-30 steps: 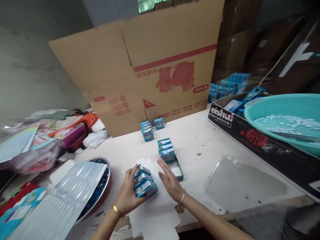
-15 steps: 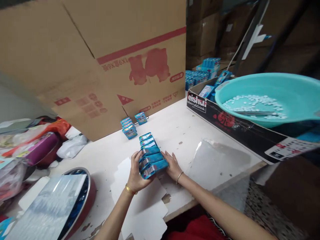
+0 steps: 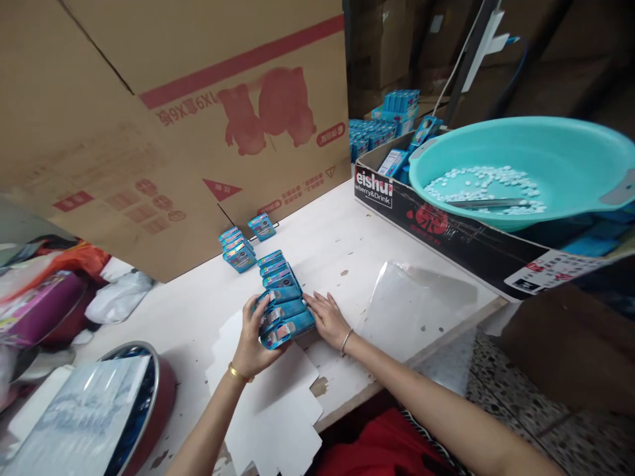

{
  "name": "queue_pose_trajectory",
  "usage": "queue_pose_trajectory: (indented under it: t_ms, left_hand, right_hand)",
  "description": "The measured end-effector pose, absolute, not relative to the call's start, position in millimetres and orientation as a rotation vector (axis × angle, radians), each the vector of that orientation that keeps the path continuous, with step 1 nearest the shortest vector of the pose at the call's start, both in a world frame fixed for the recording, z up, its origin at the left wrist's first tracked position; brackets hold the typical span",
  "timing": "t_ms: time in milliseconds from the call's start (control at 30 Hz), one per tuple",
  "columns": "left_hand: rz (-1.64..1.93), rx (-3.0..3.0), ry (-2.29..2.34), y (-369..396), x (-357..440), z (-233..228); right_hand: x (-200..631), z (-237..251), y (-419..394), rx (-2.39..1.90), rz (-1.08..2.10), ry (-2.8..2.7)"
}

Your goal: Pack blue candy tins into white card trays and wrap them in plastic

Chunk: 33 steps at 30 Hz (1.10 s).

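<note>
My left hand (image 3: 254, 336) curls around the near left side of several small blue printed boxes (image 3: 286, 316), lined up in a row on the white tabletop. Against their right side rests my right hand (image 3: 327, 320), its fingers stretched out. The nearer boxes lean back and show their ends; further along the row, more blue boxes (image 3: 276, 270) stand closely packed. Beyond them, a short stack of blue boxes (image 3: 238, 252) and a single blue box (image 3: 262, 226) stand by the big carton. Flat white card (image 3: 272, 410) lies under and in front of my left hand.
A large brown carton (image 3: 188, 152) walls off the back. To the right, a black carton (image 3: 397, 188) carries a turquoise basin (image 3: 520, 145) with white tablets. A clear plastic sheet (image 3: 407, 304) lies nearer. At left stands a red round tub (image 3: 161, 390) with a sheet over it.
The view has shifted, so everything sits further left and the carton higher. The far boxes of the row now show printed blue faces instead of pale ones. Both hands stay on the row.
</note>
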<state>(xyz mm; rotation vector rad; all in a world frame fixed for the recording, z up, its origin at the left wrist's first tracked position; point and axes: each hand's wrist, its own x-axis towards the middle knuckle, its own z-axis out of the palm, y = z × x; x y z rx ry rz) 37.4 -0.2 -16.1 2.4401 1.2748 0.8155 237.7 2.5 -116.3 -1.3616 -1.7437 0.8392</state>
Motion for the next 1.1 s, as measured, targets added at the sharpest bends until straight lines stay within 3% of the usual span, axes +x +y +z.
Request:
queue_pose_trajectory:
  t_ms: [167,333,500,767,1100]
  left_hand:
    - [0.743,2.337,1.294,6,36,-14]
    - [0.586,2.273,1.283,11,40,-5]
    - [0.539,2.304,1.319,9,42,-1]
    - [0.345,2.335,1.389,1,60,10]
    - [-0.076,2.208,1.498,-8,53,18]
  right_hand:
    - [247,-119,15,-1.289,0.931,-1.653]
    - [252,-85,103,-1.235,1.104,-1.273]
    - [213,-52,172,-1.204,1.272,-1.456]
    - [203,-71,146,-0.965,1.059,-1.670]
    - [201,-97,137,-0.987,1.009,-1.730]
